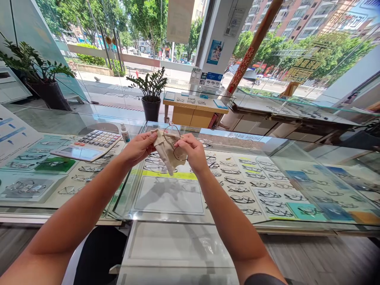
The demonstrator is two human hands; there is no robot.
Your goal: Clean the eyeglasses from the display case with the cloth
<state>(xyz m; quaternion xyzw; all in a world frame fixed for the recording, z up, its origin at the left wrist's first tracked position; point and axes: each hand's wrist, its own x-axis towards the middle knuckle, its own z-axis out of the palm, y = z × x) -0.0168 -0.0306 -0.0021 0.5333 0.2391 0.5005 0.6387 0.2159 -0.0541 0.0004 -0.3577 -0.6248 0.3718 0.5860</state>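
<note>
Above the glass display counter, my left hand (pixel 141 147) pinches the upper left corner of a beige cloth (pixel 166 152), which hangs down in folds. My right hand (pixel 191 150) has its fingers closed on a pair of thin-rimmed eyeglasses (pixel 172 136) at the cloth's right side. One round lens stands up between the hands, and the other is low beside my right fingers. The cloth lies behind and against the glasses, and part of the frame is hidden by it and by my fingers.
A calculator (pixel 89 144) and a small spray bottle (pixel 125 133) stand on the glass counter (pixel 169 215) at the left. Rows of eyeglasses (pixel 240 189) lie under the glass. Beyond are a potted plant (pixel 151 107) and a wooden display table (pixel 190 114).
</note>
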